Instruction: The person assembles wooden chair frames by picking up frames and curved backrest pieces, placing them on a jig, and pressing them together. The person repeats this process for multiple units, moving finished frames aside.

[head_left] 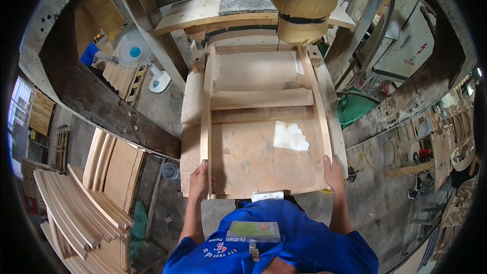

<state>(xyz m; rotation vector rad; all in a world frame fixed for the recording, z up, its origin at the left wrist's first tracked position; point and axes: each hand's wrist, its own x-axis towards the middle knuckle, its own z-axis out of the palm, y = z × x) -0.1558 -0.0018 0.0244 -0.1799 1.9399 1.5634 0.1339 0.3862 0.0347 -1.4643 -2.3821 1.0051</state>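
Observation:
A pale wooden frame [261, 99] lies on a plywood board [243, 165] in front of me. It has two long side rails, a crosspiece about midway and a curved rail at its far end. My left hand [199, 180] is closed round the near end of the left rail, thumb on top. At the near end of the right rail, my right hand [333, 172] grips it with the thumb up; its other fingers are mostly hidden. The rail ends at the far side sit beside wooden blocks [198, 57].
Above the frame's far right corner hangs a tan, rounded machine part [304, 7]. Heavy metal beams [116, 99] flank the board. Stacked curved wood pieces [76, 208] stand at left, near a white fan [134, 50]. A torn white sheet [290, 136] lies on the board.

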